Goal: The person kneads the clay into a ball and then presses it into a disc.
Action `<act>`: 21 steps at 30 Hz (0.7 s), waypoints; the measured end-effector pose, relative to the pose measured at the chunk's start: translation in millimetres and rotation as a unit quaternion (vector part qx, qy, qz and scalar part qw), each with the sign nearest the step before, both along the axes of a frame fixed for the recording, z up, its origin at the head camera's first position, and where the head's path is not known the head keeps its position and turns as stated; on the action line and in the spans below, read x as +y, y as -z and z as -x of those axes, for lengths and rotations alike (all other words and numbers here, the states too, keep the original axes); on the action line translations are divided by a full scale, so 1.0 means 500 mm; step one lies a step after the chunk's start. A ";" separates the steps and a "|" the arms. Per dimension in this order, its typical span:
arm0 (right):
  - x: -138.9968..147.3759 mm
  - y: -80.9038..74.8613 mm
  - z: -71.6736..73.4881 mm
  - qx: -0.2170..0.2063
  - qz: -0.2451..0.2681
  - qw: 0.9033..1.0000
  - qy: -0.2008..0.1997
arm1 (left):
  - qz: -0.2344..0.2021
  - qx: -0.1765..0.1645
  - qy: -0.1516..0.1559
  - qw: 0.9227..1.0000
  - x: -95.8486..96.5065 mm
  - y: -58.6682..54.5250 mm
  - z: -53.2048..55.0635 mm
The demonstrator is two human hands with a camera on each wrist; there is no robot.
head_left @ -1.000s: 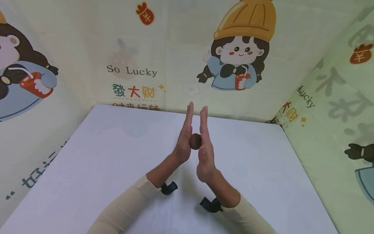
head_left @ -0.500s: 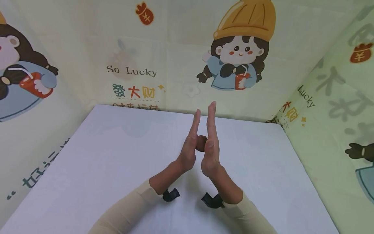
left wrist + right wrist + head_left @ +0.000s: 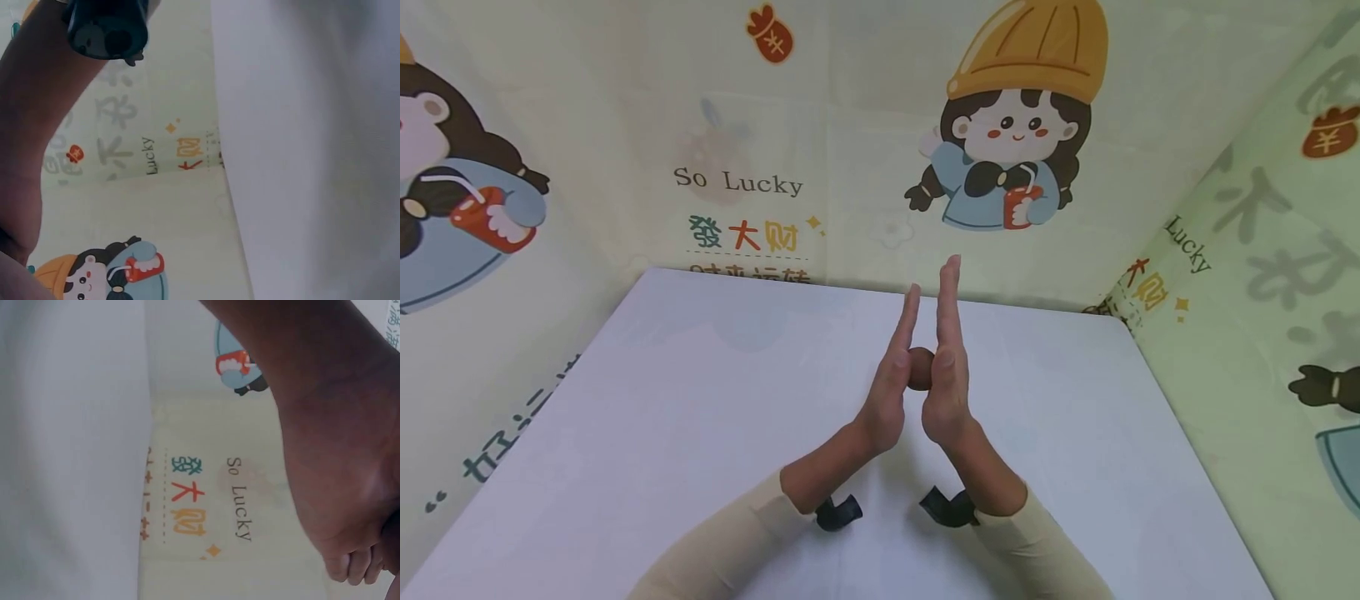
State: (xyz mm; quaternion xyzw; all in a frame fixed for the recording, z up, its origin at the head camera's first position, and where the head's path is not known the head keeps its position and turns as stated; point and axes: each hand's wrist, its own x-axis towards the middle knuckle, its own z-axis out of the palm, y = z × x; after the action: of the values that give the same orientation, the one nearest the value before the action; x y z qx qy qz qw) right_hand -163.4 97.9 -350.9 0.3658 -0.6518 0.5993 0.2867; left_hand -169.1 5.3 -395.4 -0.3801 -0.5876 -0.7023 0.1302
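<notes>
A small brown ball (image 3: 921, 369) sits between the two upright palms in the head view, above the white table. My left hand (image 3: 886, 404) presses it from the left with straight fingers pointing up and away. From the other side my right hand (image 3: 951, 392) presses it, its fingers also straight and its tips reaching farther than the left ones. In the right wrist view a dark edge of the ball (image 3: 392, 544) shows beside the right hand (image 3: 344, 469). The left wrist view shows part of the left hand (image 3: 19, 212), with the ball out of sight.
The white tabletop (image 3: 737, 383) spreads under both arms. Printed cloth walls (image 3: 865, 125) with cartoon figures and lettering stand behind it and at both sides. Black wrist-worn camera parts (image 3: 839, 512) hang below the wrists, and both arms have beige sleeves (image 3: 722, 533).
Both hands and the ball have shifted a little to the right. The right hand has slid forward against the left, which has drawn back toward the person, with the ball still between the palms.
</notes>
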 end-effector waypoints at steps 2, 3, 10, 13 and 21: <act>0.000 -0.001 0.001 -0.002 0.002 1.000 -0.002 | -0.002 0.001 -0.003 1.000 -0.001 -0.006 -0.004; 0.000 0.000 0.002 -0.003 0.003 1.000 -0.003 | -0.002 0.001 -0.003 1.000 -0.001 -0.009 -0.006; 0.002 0.011 0.013 -0.003 0.008 1.000 -0.019 | 0.004 0.024 -0.021 0.999 -0.004 -0.035 -0.013; 0.002 0.018 0.016 -0.008 0.006 1.000 -0.024 | 0.002 0.029 -0.026 0.999 -0.005 -0.047 -0.010; -0.003 0.037 0.012 -0.040 0.003 0.998 -0.047 | -0.013 0.032 -0.040 0.999 -0.015 -0.075 -0.001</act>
State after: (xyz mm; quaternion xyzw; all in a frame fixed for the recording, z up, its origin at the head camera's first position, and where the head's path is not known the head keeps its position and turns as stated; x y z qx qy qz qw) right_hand -169.4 96.2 -369.2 0.3706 -0.6430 0.6283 0.2333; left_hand -168.4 -2.5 -357.9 -0.3762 -0.5886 -0.6919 0.1821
